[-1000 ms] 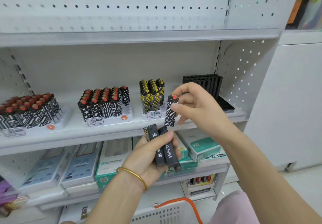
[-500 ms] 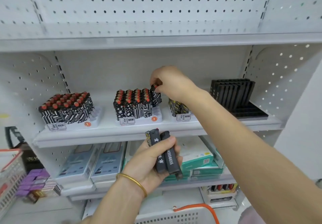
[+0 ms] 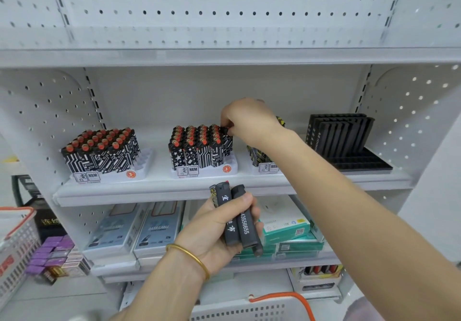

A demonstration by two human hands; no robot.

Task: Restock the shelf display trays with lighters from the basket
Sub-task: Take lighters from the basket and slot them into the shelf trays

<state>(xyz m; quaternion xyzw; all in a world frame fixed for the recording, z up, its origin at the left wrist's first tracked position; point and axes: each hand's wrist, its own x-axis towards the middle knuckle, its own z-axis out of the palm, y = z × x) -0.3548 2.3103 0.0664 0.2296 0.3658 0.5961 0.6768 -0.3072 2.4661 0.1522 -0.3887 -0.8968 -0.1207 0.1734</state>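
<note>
The right hand (image 3: 247,121) is over the back right corner of the middle tray (image 3: 232,169). Its fingertips are curled in a tight pinch on the top of a patterned lighter (image 3: 227,143). That lighter stands upright, long axis vertical, at the right edge of the tray's filled rows and directly under the fingertips. The move in hand is therefore likely a straight push down into the slot. Whether the lighter is already fully seated cannot be told.

This hand is the nearer one to the tray. The left hand (image 3: 212,238) hangs in front of and below the tray, past the shelf edge (image 3: 149,197), with fingers and thumb wrapped round a bundle of dark lighters (image 3: 239,223), tops upward. To the right of the middle tray stands a black tray (image 3: 359,163) with open slots. The basket (image 3: 249,313) shows well below the middle tray.
</note>
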